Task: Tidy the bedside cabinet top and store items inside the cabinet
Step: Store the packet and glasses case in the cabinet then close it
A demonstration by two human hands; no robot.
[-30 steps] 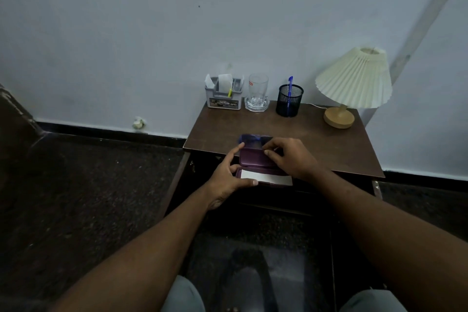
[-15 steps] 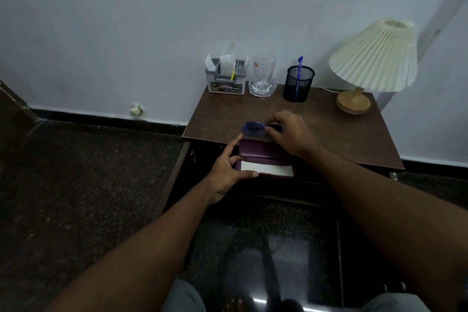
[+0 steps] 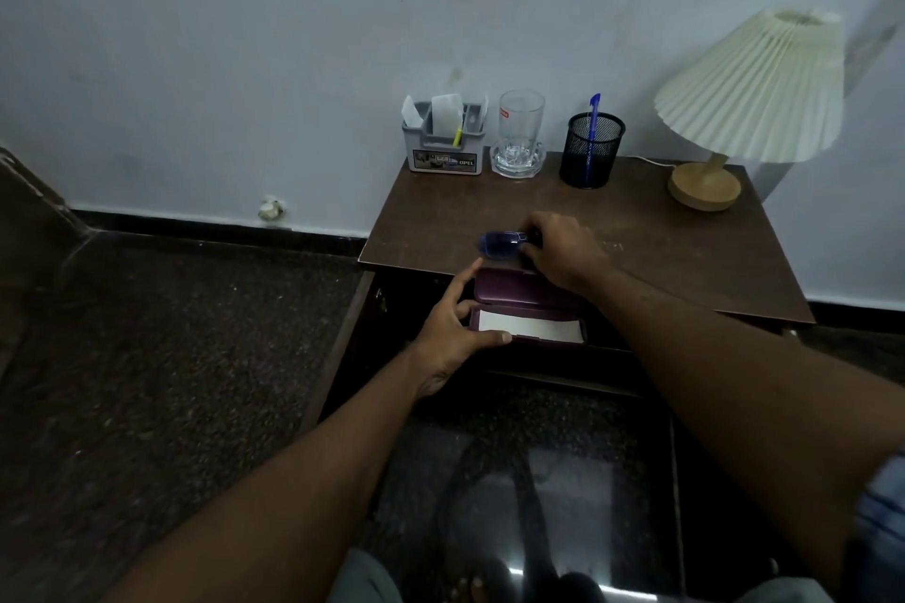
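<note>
At the front edge of the brown wooden desk (image 3: 661,250), the left hand (image 3: 453,326) grips an open purple hard spectacle case (image 3: 514,294), thumb on its white-lined near half. Just behind the case, the right hand (image 3: 563,252), fingers curled, pinches blue-lensed glasses (image 3: 497,241) over the desk. Along the wall stand a grey plastic organiser (image 3: 443,147), a clear drinking glass (image 3: 520,127), a black mesh pen cup (image 3: 590,149) and a cream pleated lamp (image 3: 749,88).

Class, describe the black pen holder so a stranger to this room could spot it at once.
Find the brown cabinet top against the pale wall, a cream pleated lamp at its right. Along the back edge, left of the lamp, stands the pen holder. Unlike the clear glass beside it, it is black mesh holding one blue pen.
</note>
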